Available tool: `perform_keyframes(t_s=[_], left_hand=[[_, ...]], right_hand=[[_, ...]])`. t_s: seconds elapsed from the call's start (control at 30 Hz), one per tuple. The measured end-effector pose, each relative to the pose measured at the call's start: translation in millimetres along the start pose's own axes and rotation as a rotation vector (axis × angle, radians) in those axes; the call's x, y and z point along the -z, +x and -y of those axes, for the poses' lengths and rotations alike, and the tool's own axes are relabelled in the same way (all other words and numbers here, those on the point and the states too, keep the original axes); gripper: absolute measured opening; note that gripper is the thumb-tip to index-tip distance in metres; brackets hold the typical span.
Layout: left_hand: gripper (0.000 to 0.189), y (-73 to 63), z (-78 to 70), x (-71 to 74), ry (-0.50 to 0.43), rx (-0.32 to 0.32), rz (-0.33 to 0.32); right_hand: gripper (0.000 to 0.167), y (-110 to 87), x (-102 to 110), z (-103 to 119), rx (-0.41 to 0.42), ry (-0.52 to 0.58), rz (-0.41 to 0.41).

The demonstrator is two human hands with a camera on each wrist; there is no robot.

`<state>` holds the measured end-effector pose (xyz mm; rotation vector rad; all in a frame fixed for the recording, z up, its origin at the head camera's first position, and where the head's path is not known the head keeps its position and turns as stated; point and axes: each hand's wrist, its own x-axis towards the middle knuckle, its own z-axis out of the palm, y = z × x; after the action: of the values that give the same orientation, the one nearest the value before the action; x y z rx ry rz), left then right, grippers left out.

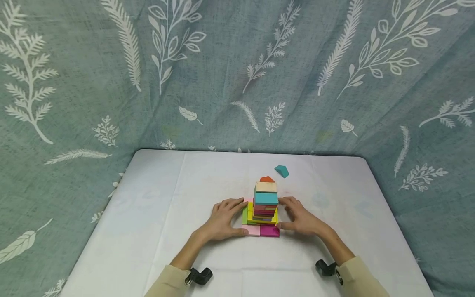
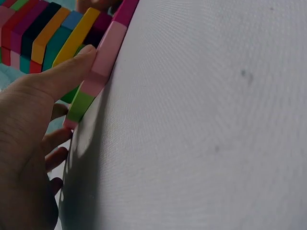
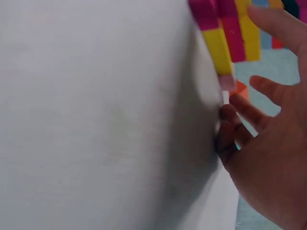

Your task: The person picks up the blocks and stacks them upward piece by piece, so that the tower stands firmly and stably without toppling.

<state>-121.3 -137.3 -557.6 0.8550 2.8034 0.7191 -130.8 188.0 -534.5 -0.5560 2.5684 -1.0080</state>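
Note:
A stack of coloured blocks [image 1: 266,199] rises from a flat block base between two hands. Light pink [image 1: 253,231] and magenta [image 1: 269,232] blocks make up the base's front edge, with green and yellow pieces behind. My left hand [image 1: 224,220] spans the base's left side, fingers extended and thumb against the pink block [image 2: 106,55] in the left wrist view. On the right side, my right hand [image 1: 302,218] has its thumb beside the yellow block [image 3: 248,33] and its other fingers loosely bent near the base. Neither hand's fingers curl round a block.
Behind the stack shows an orange block [image 1: 266,179]. Farther back lies a loose teal angular block [image 1: 282,171] on the white-covered table [image 1: 208,177]. A leaf-patterned cloth [image 1: 222,74] hangs behind and around the table. Black wrist devices [image 1: 201,276] sit at both sleeves.

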Motion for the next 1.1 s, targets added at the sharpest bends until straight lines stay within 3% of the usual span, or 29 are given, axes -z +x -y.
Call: perform_keyframes(t_s=[0.1,0.3,0.47,0.6,0.87,1.1], left_hand=[[0.097,-1.6,0.4,0.1,0.001,0.007,0.001],[0.097,-1.5,1.5,-0.2,0.006,0.02,-0.001],[0.097,-2.0,3.1,-0.5,0.023,0.027,0.007],[0.097,-1.5,3.0,-0.7,0.026,0.016,0.004],[0.097,0.3,1.7,-2.4,0.026,0.005,-0.003],[0.096,-0.9,3.7,-2.9,0.031,0.024,-0.006]], right_hand=[[0.07,11.7,8,1,-0.003,0.042,-0.066],[0.055,54.3,19,3,-0.021,-0.015,-0.241],[0.058,88.6,19,5,-0.047,-0.047,-0.228],[0.055,104.5,15,4,-0.095,-0.085,-0.204],[0.041,102.7,19,11,-0.082,-0.092,-0.299],[0.04,72.1,57,52,0.093,0.036,-0.378]])
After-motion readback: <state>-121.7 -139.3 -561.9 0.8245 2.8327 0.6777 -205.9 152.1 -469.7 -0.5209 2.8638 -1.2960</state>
